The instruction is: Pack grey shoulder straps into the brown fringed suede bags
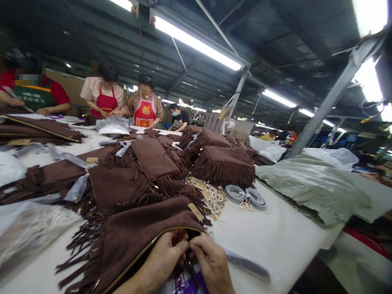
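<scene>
A brown suede-look bag (137, 232) with long fringe and a gold zip lies in front of me, its zipped opening facing me. My left hand (167, 253) reaches over the zip at the bag's right end, fingers bent and pressed together. Right beside it, my right hand (211, 261) pinches with thumb and forefinger, the fingertips of both hands nearly meeting. Whatever is between the fingers is too small and covered to make out. A tan tag (195, 211) rests on the bag's upper right corner. Below the hands is something purple in clear plastic (190, 283).
More brown fringed bags (156, 159) are piled beyond. White tag strings (211, 196) and wrapped coiled straps (245, 197) lie right of them on the white table (275, 237). A plastic-wrapped strip (248, 263) lies beside my right hand. Several co-workers (145, 106) are across the table.
</scene>
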The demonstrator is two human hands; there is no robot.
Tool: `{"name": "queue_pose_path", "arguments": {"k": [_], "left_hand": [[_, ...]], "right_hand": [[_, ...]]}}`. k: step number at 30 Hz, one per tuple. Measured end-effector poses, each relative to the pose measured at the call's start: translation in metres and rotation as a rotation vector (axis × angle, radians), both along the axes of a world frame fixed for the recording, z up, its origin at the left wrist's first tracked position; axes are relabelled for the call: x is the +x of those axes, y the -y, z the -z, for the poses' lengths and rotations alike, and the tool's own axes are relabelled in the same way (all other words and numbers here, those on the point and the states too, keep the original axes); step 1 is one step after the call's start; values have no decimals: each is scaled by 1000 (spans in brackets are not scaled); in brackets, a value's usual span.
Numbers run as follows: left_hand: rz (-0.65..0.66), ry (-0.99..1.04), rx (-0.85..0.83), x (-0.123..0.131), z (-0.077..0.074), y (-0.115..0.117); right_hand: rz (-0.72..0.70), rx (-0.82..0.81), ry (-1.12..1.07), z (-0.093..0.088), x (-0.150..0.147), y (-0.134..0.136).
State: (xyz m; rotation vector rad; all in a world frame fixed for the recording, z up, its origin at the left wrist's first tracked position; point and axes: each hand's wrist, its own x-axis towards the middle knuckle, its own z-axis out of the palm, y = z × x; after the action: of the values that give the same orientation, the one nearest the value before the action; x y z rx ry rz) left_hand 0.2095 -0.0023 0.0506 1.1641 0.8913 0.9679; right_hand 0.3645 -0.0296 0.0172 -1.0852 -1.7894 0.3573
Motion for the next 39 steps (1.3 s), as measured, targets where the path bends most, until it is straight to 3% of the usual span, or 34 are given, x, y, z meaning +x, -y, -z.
{"name": "queue_pose_path", "arguments": {"k": [4, 13, 18, 24, 31, 34, 39], "left_hand": [[59, -37, 75, -4, -6, 3], [76, -74, 119, -4, -10, 7], [37, -104, 239, -5, -10, 7], [78, -291, 351, -8, -11, 8], [6, -396, 458, -5, -13, 11], [-4, -364, 406, -2, -10, 10], [28, -130, 129, 1, -8, 5]], "right_hand": [[14, -75, -67, 1, 2, 2], [1, -71, -42, 2, 3, 3], [2, -77, -12, 1, 3, 4], [20, 18, -37, -4, 0, 3], [40, 22, -86, -8, -2, 2], [47, -8, -99, -8, -3, 1], [64, -72, -160, -4, -1, 2]]}}
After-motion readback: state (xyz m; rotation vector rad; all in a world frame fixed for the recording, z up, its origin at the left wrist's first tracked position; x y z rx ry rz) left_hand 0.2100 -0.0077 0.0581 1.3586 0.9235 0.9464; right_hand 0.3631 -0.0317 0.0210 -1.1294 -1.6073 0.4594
